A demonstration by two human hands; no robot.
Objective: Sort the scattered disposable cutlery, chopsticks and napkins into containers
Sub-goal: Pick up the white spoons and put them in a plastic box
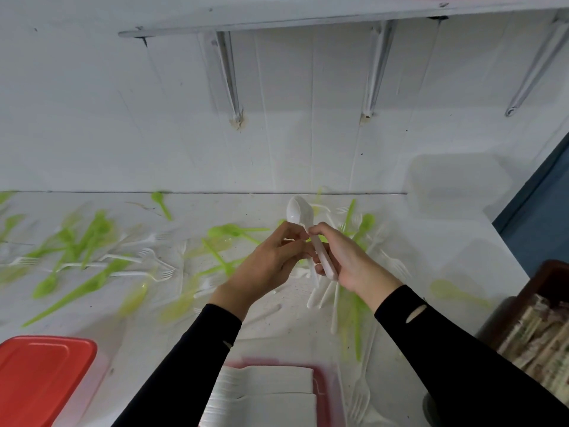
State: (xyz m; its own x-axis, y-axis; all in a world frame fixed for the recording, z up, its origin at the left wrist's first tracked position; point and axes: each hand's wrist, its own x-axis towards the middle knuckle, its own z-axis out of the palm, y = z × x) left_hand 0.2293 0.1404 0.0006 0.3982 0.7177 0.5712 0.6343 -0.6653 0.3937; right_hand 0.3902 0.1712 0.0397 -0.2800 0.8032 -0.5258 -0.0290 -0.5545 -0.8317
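Observation:
My right hand point(345, 260) grips a small stack of white plastic spoons point(300, 212) by the handles, bowls pointing up and away. My left hand point(271, 257) pinches the same stack just below the bowls. Both hands hover above the white table point(215, 204). Green and white forks, spoons and knives point(89, 245) lie scattered across the table on both sides. Close to me stands a red-rimmed container point(323, 383) holding stacked white napkins point(264, 392).
A red lid point(43, 374) covers a container at the front left. Clear plastic containers point(458, 183) stand at the back right against the wall. A brown box with wrapped chopsticks point(535, 334) sits at the right edge. A shelf on brackets point(229, 75) hangs overhead.

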